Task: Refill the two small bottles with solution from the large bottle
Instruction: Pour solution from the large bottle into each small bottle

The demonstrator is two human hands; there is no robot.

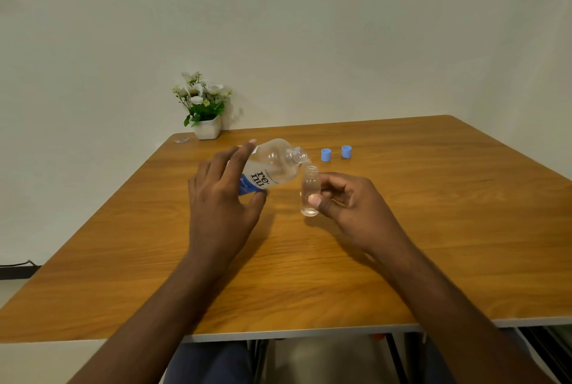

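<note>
**Inspector:** Left side?

**Operator:** I see a flower pot (206, 128) at the tabletop's (123, 244) far edge. My left hand (221, 198) has its grip wrapped round the large bottle (269, 167), which is tilted with its mouth just over the small bottle (309, 192).

**Inspector:** Right side?

**Operator:** My right hand (349, 201) pinches the small bottle upright in its grip. Behind it stand a blue cap (326, 155) and a second cap (346, 151), apart.

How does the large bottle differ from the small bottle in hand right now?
Pose: the large bottle is tipped over, while the small bottle stands roughly upright below its mouth.
Look: the large bottle carries a blue and white label, and the small bottle is bare.
Hold: the left hand holds the large bottle, and the right hand pinches the small bottle.
Both are clear and uncapped.
</note>
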